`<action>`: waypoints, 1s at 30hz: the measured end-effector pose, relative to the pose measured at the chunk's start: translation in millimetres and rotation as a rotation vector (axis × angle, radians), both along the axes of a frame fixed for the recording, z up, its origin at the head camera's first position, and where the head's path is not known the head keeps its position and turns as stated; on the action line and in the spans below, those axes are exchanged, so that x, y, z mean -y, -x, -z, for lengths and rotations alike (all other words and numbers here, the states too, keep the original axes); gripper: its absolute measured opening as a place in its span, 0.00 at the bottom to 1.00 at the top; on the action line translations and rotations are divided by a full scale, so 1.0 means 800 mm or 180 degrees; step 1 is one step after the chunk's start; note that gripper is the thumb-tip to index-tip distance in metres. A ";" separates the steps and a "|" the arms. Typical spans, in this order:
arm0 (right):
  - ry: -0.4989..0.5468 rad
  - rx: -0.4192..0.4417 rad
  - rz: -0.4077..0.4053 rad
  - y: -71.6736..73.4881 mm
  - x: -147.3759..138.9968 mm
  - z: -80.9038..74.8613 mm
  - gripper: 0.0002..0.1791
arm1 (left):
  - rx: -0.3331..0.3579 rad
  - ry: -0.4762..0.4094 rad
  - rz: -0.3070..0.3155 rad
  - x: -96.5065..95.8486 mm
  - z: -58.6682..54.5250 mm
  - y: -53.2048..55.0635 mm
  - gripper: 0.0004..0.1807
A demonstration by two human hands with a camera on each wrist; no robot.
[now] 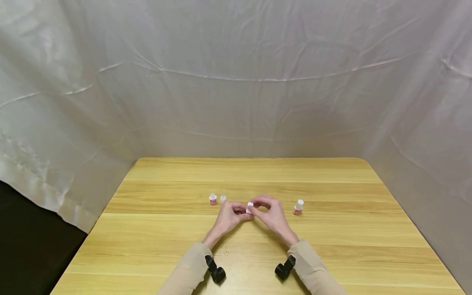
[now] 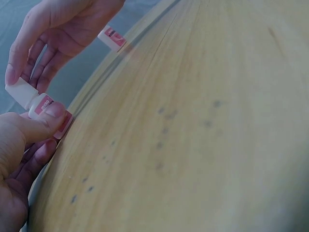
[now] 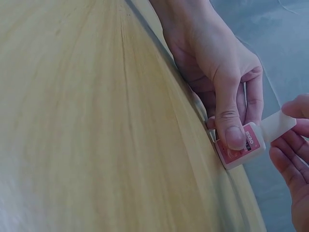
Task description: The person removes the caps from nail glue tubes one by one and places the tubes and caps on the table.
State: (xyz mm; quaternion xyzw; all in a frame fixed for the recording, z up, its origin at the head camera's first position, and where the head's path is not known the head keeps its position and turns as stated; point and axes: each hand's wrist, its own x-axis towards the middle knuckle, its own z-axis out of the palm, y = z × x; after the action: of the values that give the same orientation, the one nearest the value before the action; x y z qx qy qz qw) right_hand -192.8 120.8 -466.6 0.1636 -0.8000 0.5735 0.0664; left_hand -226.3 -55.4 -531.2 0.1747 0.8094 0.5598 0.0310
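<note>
- Left sleeve: long, plain beige cloth.
- Right sleeve: the same beige, softly wrinkled.
- Left wrist camera: black, a rounded body on a short arm.
- Right wrist camera: black, matching.
- Left hand, right hand: bare.

Head view, one: is looking forward and down from above, standing well back from the table. Wrist views, left and right: are facing in closely, both showing the same held bottle.

"There's your small white bottle, upright, your left hand gripping it, thumb partly over the pink label!"
"And up top, your right hand pinches its white cap!"
</note>
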 end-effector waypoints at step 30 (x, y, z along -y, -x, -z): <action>-0.0041 0.0027 -0.0030 0.001 -0.003 0.000 0.10 | 0.0008 0.0036 -0.0012 0.000 -0.001 -0.001 0.13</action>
State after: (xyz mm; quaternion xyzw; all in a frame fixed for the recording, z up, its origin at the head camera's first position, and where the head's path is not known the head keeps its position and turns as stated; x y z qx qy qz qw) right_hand -193.4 122.9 -466.6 0.1653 -0.8032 0.5693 0.0592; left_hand -225.4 -55.1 -530.2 0.1722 0.8129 0.5555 0.0320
